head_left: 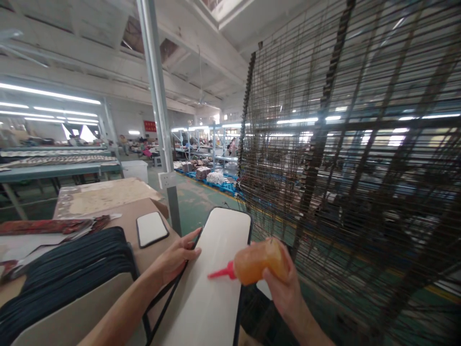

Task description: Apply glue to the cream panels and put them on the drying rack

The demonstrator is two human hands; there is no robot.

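Observation:
A long white panel with rounded corners and a dark edge (pixel 212 254) lies tilted in front of me. My left hand (pixel 180 254) grips its left edge, thumb on the white face and fingers at the rim. In my right hand (pixel 283 278) is a bottle of amber liquid (pixel 257 262), held sideways over the panel's right side. Its red nozzle (pixel 221 272) points left and down, close to the white surface; whether the tip touches cannot be told. Nearby on the left stands a stack of dark-edged panels (pixel 72 269).
A smaller white panel (pixel 151 229) lies on the brown table (pixel 126 216). Dark red patterned material (pixel 46 226) is at the far left. A tall wire rack (pixel 309 144) fills the right side, and a metal post (pixel 156 86) rises behind the table.

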